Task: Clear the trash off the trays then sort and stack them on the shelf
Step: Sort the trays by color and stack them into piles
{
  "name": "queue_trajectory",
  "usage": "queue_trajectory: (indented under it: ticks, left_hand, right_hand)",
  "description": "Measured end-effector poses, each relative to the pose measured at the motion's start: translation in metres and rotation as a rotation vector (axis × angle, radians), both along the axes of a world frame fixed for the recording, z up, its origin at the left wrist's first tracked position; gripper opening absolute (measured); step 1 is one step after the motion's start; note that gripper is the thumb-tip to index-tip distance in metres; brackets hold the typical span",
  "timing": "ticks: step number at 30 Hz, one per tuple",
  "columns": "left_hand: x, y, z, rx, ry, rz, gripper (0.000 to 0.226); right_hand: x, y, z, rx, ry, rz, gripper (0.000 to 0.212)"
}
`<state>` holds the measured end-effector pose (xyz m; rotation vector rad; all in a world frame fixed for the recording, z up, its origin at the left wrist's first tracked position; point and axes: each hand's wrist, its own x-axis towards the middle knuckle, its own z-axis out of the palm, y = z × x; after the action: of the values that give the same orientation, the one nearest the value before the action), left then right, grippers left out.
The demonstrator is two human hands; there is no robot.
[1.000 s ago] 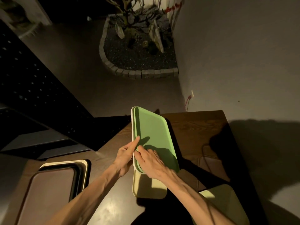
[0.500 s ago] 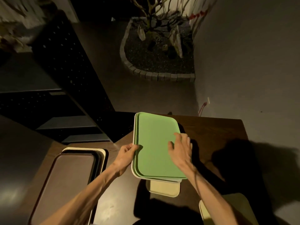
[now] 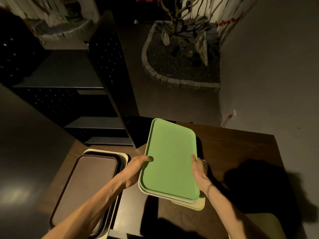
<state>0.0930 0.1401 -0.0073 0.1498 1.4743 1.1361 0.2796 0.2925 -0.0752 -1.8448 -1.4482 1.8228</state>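
I hold the green tray (image 3: 170, 161) between my hands: left hand (image 3: 136, 167) grips its left edge, right hand (image 3: 198, 171) its right, over a cream tray (image 3: 198, 205).

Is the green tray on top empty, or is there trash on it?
Empty: the green tray shows bare surface, held by left hand and right hand.

two hands (image 3: 136, 167), one green tray (image 3: 170, 163), one brown tray (image 3: 89, 185)
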Motion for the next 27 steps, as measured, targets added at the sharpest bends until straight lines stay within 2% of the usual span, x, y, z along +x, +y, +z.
queue_trajectory:
  ticks: [3,8,11,13,17,19,22,25,27]
  left_hand:
    - [-0.007,-0.004,-0.008,-0.04,-0.019,0.051,0.029]
    - [-0.002,-0.002,-0.022,-0.036,0.004,0.076,0.03]
    - [0.013,0.009,-0.026,-0.035,0.046,0.056,0.032]
    - [0.025,0.02,-0.026,-0.047,0.069,0.017,0.031]
    - [0.052,0.047,-0.027,-0.084,0.133,-0.058,0.019]
    - [0.063,0.06,-0.03,-0.105,0.162,-0.077,0.024]
    - [0.077,0.076,-0.033,-0.124,0.216,-0.119,0.03]
    - [0.094,0.089,-0.034,-0.123,0.256,-0.14,0.027]
    - [0.106,0.096,-0.033,-0.117,0.293,-0.149,0.022]
  right_hand:
    - [-0.006,-0.012,0.003,0.04,0.002,0.0,0.053]
    - [0.013,-0.014,-0.015,-0.027,0.003,0.089,0.059]
    - [0.044,0.001,-0.055,-0.067,0.001,0.145,0.061]
    - [0.066,0.011,-0.093,-0.066,-0.015,0.109,0.066]
    - [0.084,0.006,-0.033,-0.094,-0.02,0.041,0.036]
    - [0.097,0.008,-0.024,-0.137,0.02,-0.004,0.028]
    - [0.117,0.013,-0.025,-0.181,0.069,-0.056,0.026]
    - [0.135,0.02,-0.03,-0.181,0.064,-0.127,0.015]
    - [0.149,0.026,-0.044,-0.159,0.01,-0.147,0.028]
